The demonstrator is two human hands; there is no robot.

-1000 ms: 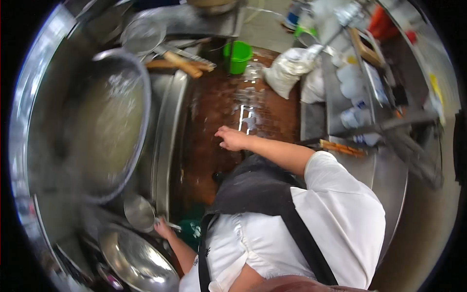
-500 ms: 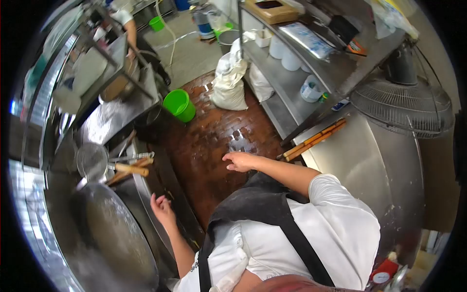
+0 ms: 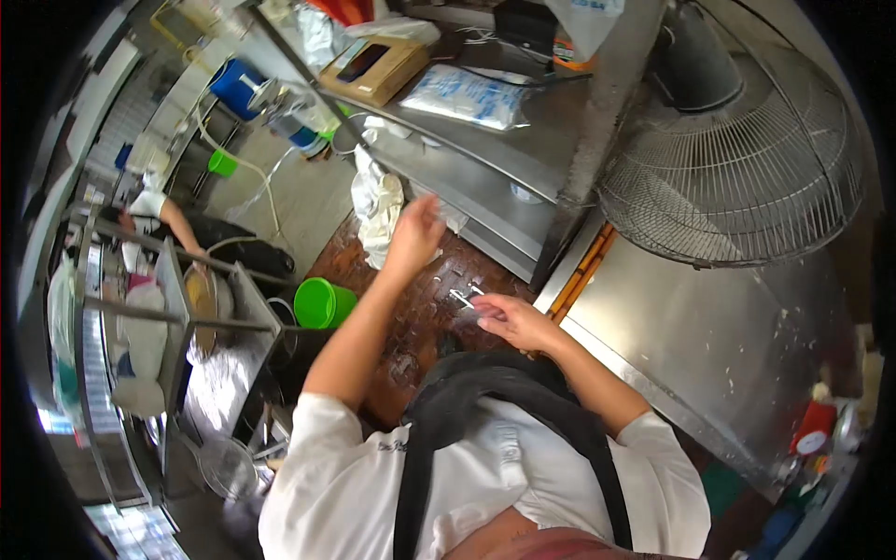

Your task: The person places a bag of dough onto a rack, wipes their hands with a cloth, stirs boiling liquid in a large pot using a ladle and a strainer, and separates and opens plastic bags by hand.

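My left hand (image 3: 415, 233) is raised over the brown tiled floor (image 3: 411, 322), in front of a white sack (image 3: 375, 201). It is slightly blurred, its fingers look partly spread, and nothing shows in it. Lower and to the right, my right hand (image 3: 515, 320) hovers with fingers apart and holds nothing, close to two bamboo sticks (image 3: 581, 273) lying along the edge of a steel worktop (image 3: 709, 345). A green bucket (image 3: 322, 303) stands on the floor left of my left forearm.
A large fan (image 3: 737, 177) is at the upper right. Steel shelves (image 3: 467, 173) carry a cardboard box (image 3: 378, 70) and a plastic-wrapped pack (image 3: 467, 96). Another person (image 3: 173, 219) works at the far left. A strainer (image 3: 227, 469) lies at the lower left.
The view has swung right, away from the large pan. My left hand let go of the handled pot earlier and has since risen and moved forward. My right hand stays low, near the sticks.
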